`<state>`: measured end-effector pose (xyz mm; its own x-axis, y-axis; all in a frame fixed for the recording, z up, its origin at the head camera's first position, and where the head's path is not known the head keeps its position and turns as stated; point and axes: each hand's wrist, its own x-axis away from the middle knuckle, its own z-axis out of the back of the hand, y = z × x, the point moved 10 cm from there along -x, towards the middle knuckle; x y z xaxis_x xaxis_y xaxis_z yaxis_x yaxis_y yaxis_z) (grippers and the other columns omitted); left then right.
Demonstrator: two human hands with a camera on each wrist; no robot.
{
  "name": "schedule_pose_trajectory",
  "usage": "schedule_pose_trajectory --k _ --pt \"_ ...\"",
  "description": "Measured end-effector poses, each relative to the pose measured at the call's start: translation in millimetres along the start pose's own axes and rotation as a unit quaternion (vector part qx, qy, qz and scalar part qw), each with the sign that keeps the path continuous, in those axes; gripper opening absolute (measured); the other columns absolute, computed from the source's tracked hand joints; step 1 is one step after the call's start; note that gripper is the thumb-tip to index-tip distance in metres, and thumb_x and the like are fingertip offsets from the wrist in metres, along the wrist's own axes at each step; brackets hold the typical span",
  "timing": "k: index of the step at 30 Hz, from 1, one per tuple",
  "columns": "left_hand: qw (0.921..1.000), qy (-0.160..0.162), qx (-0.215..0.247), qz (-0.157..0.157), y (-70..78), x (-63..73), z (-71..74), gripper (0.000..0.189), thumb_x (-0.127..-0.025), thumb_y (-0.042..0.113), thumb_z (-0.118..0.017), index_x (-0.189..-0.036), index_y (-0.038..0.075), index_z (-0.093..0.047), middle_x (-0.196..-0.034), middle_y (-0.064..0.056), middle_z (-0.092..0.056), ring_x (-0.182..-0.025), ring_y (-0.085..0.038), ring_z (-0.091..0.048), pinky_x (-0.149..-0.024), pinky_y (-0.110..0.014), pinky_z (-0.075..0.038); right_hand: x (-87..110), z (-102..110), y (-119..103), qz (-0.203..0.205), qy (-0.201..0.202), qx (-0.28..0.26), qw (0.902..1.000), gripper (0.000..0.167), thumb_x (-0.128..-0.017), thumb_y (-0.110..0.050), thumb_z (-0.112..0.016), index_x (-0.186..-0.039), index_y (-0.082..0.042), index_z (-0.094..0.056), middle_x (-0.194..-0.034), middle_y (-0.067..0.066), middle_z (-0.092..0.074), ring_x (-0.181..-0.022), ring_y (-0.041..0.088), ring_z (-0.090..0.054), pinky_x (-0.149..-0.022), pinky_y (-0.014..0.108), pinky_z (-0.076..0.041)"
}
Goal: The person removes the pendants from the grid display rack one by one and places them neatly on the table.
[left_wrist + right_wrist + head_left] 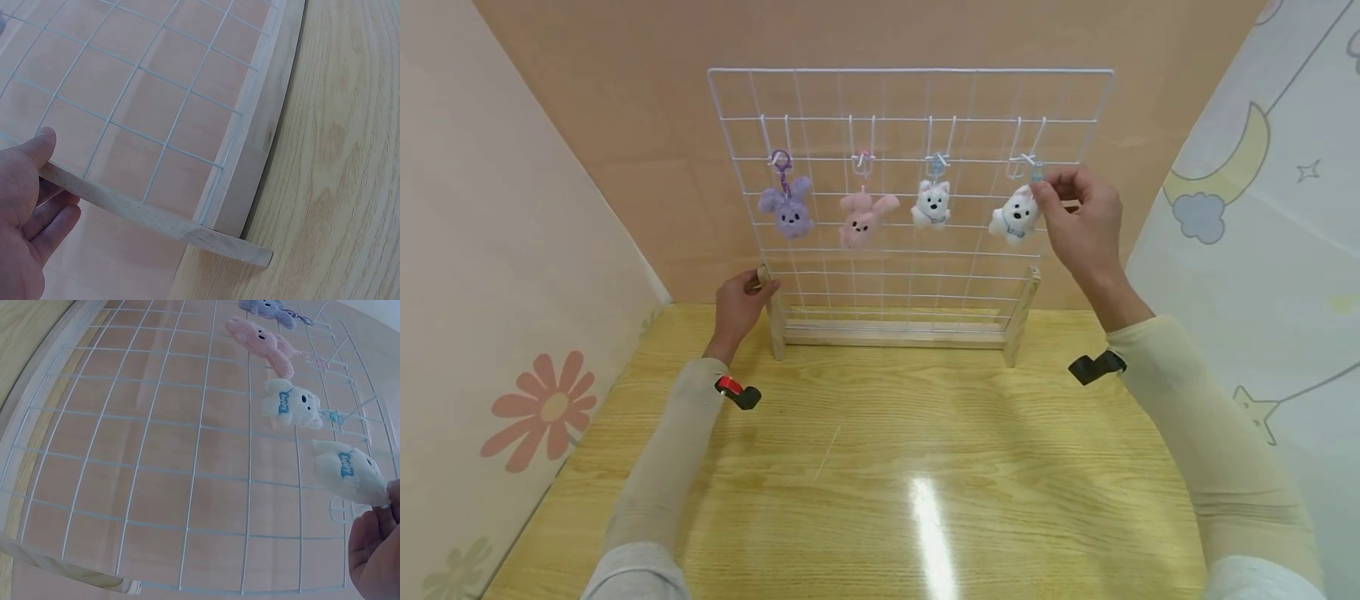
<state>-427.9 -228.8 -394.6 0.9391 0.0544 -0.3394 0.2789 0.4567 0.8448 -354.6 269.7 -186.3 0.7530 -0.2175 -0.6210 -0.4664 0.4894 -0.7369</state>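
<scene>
White plush dog charm is seen in the head view right of centre in the upper half of the frame, in front of a white wire grid and just below the rightmost white hook; its face is turned toward the camera, and its long axis is tilted, with the head toward the upper right and the feet toward the lower left. Its top, by a blue clasp, is pinched by the thumb and fingers of the right hand; whether the clasp is looped on the hook cannot be told. The right forearm is brought in from the lower right corner, with the hand pointed to the upper left. The left hand, well apart from the right, is clamped on the top of the left wooden upright, its forearm raised from the lower left. In the left wrist view, that upright is slanted from the left edge toward the lower right, gripped between thumb and curled fingers at the left. In the right wrist view, the charm is shown at the right, its feet toward the upper left and its head pointed down to the pinching fingers at the right edge; above it are hung another white charm, a pink charm and a purple charm.
</scene>
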Motion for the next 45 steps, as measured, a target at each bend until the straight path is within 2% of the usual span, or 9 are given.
schedule_pose_trajectory --k 5,12,23,26,30,37,45 --pt "1.0000 0.002 0.000 0.000 0.1 0.4 0.6 0.048 -0.099 0.032 -0.071 -0.133 -0.001 -0.066 -0.128 -0.021 -0.069 -0.114 -0.036 -0.069 -0.096 -0.051 -0.056 8.2 1.8 -0.4 0.002 -0.010 -0.012 0.9999 0.012 -0.096 -0.014 -0.070 -0.086 -0.020 -0.068 -0.086 -0.011 -0.062 -0.079 0.004 -0.058 -0.064 0.014 -0.048" --pt "1.0000 0.002 -0.009 0.003 -1.1 -0.9 0.9 0.049 -0.099 0.032 -0.071 -0.133 -0.002 -0.065 -0.128 -0.023 -0.068 -0.114 -0.037 -0.069 -0.097 -0.051 -0.056 23.1 2.4 -1.6 0.020 -0.046 -0.009 0.9987 0.007 -0.098 -0.013 -0.070 -0.091 -0.014 -0.068 -0.091 -0.005 -0.064 -0.082 0.006 -0.060 -0.065 0.012 -0.051" --pt "1.0000 -0.006 0.001 -0.001 1.3 -1.8 -0.4 0.049 -0.098 0.031 -0.072 -0.133 -0.003 -0.065 -0.130 -0.023 -0.067 -0.116 -0.039 -0.068 -0.098 -0.053 -0.055 51.6 1.7 3.8 0.026 -0.097 -0.001 0.9949 0.004 -0.098 -0.007 -0.069 -0.094 -0.008 -0.068 -0.090 -0.011 -0.064 -0.083 0.004 -0.062 -0.065 0.010 -0.051" --pt "1.0000 -0.008 0.001 0.001 0.8 -1.3 -1.2 0.049 -0.098 0.031 -0.072 -0.134 -0.002 -0.064 -0.131 -0.023 -0.066 -0.117 -0.039 -0.068 -0.098 -0.054 -0.055 60.1 1.8 7.6 0.028 -0.110 0.005 0.9936 0.006 -0.098 -0.006 -0.068 -0.098 0.000 -0.067 -0.090 -0.013 -0.064 -0.082 0.004 -0.062 -0.065 0.010 -0.051" --pt "1.0000 -0.007 -0.003 0.002 0.7 -0.5 -1.0 0.049 -0.099 0.031 -0.071 -0.134 -0.002 -0.065 -0.132 -0.023 -0.066 -0.116 -0.039 -0.068 -0.098 -0.053 -0.055 71.5 1.8 15.7 0.025 -0.129 0.013 0.9913 0.016 -0.099 -0.007 -0.068 -0.103 0.007 -0.065 -0.091 -0.015 -0.064 -0.084 0.003 -0.062 -0.067 0.010 -0.051" --pt "1.0000 0.001 -0.003 0.001 -0.7 0.6 0.0 0.049 -0.099 0.032 -0.071 -0.133 -0.001 -0.065 -0.131 -0.022 -0.067 -0.116 -0.038 -0.068 -0.097 -0.052 -0.056 92.2 -0.8 35.3 0.009 -0.151 0.013 0.9884 0.015 -0.100 -0.007 -0.067 -0.103 0.007 -0.066 -0.091 -0.014 -0.064 -0.082 0.003 -0.061 -0.067 0.011 -0.051" --pt "0.9999 -0.002 -0.004 -0.011 -3.6 1.0 -1.7 0.049 -0.099 0.035 -0.069 -0.135 0.001 -0.065 -0.131 -0.020 -0.068 -0.118 -0.036 -0.068 -0.098 -0.050 -0.055 118.1 -6.7 69.1 -0.020 -0.179 0.015 0.9836 0.016 -0.102 -0.011 -0.064 -0.106 0.004 -0.066 -0.094 -0.008 -0.063 -0.085 0.004 -0.061 -0.066 0.013 -0.051"
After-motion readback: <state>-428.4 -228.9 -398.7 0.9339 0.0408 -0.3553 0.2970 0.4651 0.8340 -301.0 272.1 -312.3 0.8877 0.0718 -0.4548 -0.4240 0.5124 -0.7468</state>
